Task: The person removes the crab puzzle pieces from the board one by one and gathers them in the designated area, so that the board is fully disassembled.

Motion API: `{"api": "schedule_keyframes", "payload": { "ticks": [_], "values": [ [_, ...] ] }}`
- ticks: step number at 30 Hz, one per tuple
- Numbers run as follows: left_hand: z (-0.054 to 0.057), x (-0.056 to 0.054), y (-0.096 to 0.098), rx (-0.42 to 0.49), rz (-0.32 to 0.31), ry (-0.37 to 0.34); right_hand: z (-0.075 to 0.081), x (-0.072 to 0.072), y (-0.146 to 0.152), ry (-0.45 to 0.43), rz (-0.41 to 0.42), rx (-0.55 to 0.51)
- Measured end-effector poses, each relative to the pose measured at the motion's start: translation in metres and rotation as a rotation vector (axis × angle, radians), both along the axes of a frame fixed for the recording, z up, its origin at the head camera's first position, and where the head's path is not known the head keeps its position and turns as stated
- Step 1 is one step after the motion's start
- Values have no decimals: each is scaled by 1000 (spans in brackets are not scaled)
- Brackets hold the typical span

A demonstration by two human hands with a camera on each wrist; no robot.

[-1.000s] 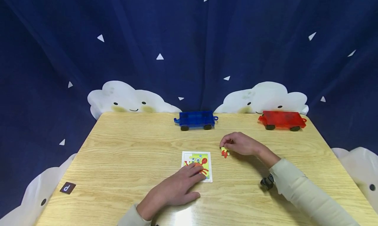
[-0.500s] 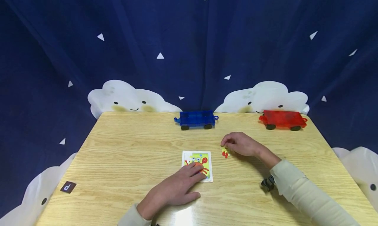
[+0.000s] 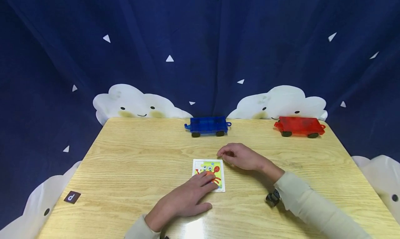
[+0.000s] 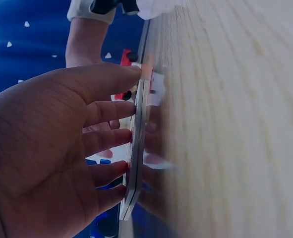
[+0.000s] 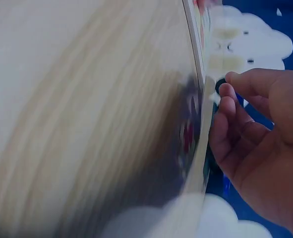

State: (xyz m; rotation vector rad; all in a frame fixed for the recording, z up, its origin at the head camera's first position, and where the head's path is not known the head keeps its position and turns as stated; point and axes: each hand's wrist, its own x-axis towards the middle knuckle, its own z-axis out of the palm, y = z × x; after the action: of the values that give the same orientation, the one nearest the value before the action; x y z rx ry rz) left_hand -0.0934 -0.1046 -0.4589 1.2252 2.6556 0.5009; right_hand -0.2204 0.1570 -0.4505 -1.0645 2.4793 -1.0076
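A square puzzle (image 3: 214, 168) showing a red crab, white-bordered, blank at upper left, lies flat under the left hand (image 3: 191, 196)

Looks like a child's play corner, home or nursery unclear: beyond the right fingers (image 3: 225, 149), a cloud-printed navy curtain (image 3: 187, 30), blue toy wagon (image 3: 207, 125) and red toy wagon (image 3: 300, 125); under the left fingers (image 3: 208, 179), a crab jigsaw (image 3: 216, 169).
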Motion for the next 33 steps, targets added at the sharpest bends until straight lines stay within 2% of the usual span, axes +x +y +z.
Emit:
{"api": "schedule_keyframes", "payload": {
  "ticks": [11,19,26,33],
  "values": [
    [-1,-3,-1,4,-8,-3,-5,6,-39,39,107,54],
    [0,-2,-1,6,-19,3,-4,9,-52,105,163,110],
    [0,-1,-1,8,-22,19,-2,12,-54,114,182,126],
    [-1,-1,-2,27,-17,2,-3,13,-56,106,164,125]
  ]
}}
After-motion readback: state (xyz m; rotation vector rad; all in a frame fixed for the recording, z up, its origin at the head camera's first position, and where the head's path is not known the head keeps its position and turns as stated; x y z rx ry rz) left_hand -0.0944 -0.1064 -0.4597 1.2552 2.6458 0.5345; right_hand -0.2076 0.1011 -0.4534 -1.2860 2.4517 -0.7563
